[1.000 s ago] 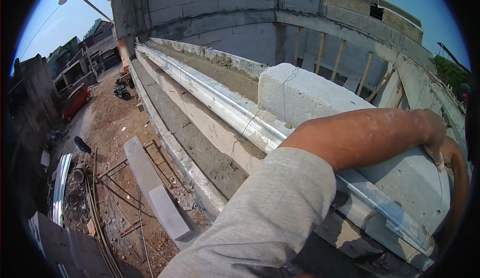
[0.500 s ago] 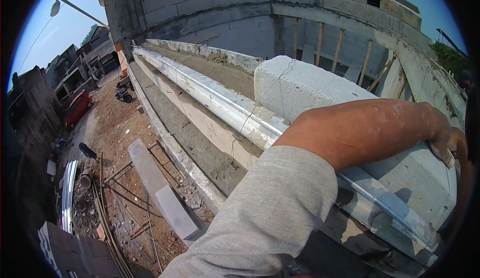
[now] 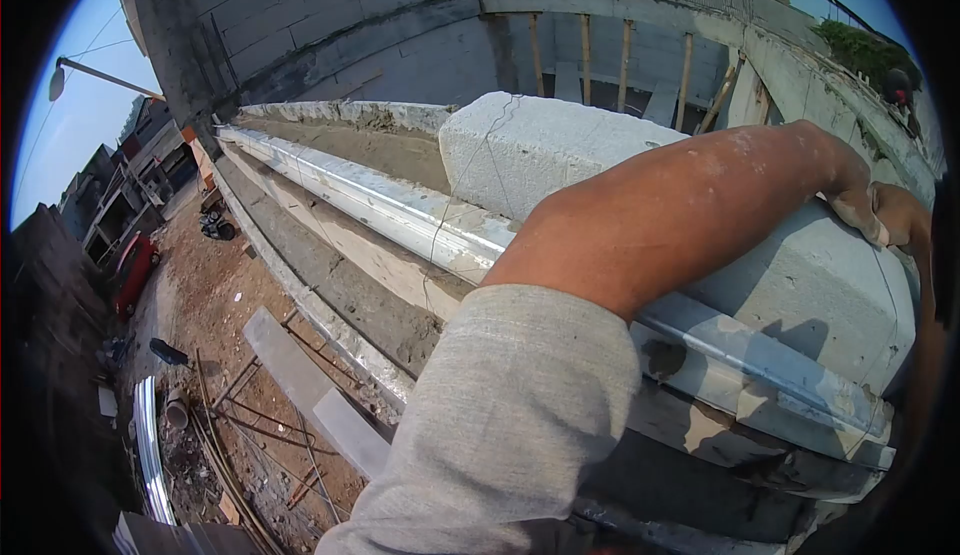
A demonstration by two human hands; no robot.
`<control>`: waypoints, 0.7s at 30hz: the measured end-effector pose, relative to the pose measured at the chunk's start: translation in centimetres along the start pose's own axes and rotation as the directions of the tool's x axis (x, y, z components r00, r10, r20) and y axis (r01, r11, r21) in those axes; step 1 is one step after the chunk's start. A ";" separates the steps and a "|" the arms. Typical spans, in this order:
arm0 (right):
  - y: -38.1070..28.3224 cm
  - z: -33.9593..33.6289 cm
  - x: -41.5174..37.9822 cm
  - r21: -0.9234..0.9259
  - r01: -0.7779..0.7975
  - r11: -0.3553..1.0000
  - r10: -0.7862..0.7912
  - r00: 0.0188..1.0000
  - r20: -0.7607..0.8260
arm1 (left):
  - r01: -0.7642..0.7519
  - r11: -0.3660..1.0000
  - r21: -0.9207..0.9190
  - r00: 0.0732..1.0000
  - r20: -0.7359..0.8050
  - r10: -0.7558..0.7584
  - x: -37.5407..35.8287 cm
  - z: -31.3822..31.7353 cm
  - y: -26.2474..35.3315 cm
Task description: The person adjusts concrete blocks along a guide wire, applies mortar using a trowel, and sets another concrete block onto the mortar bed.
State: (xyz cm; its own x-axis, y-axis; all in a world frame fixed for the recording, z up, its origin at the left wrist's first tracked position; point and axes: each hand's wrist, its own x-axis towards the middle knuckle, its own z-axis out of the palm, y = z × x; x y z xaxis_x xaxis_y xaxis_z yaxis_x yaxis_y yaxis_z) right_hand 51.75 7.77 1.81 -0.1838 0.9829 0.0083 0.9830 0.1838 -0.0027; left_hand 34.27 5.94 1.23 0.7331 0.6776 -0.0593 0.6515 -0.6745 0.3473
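My left arm in a grey sleeve reaches across a row of pale lightweight concrete blocks. At the far right, my left hand is bent down at the wrist over the top of the blocks, its fingers closed. My right hand is right against it, fingers curled and partly hidden. Whatever the fingers hold, I cannot tell. A thin dark string runs down the block face just below the hands. More thin line loops over the far end of the block. Along its foot lies a long metal profile.
Wet-looking mortar covers the wall top beyond the block. A lower ledge runs alongside, with a drop to dirt ground at left. Planks on a metal frame stand below. Another person is at the far right.
The camera view has shifted, so the block and wall sit further left and the hands slightly higher and nearer the middle. Both hands stay together over the block.
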 end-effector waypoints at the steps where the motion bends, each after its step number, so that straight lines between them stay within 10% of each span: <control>1: -0.4 -0.2 -0.2 -0.019 -0.004 1.000 0.004 1.000 -0.002 | 0.019 0.999 -0.034 1.000 0.024 -0.018 0.0 0.0 0.1; 7: -3.3 -1.9 -1.9 -0.027 0.112 0.993 -0.107 0.983 0.151 | 0.138 0.974 -0.178 0.989 0.085 -0.125 -0.2 0.5 -0.6; 13: -1.3 -1.3 -0.6 0.044 0.036 0.998 -0.046 0.965 0.258 | 0.048 0.992 0.116 0.972 -0.233 -0.019 -0.7 1.4 -0.8; 21: -0.5 0.7 0.8 0.068 0.121 0.990 -0.124 0.991 0.052 | 0.098 0.993 0.063 0.984 -0.153 -0.088 -0.4 0.9 0.4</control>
State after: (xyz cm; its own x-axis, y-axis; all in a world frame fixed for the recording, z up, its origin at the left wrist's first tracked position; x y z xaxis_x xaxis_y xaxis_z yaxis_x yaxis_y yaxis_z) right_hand 51.16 8.44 1.14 -0.3044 0.9516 -0.0430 0.9511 0.3011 -0.0694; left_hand 34.43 5.12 0.58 0.6347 0.7709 0.0541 0.7313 -0.6217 0.2804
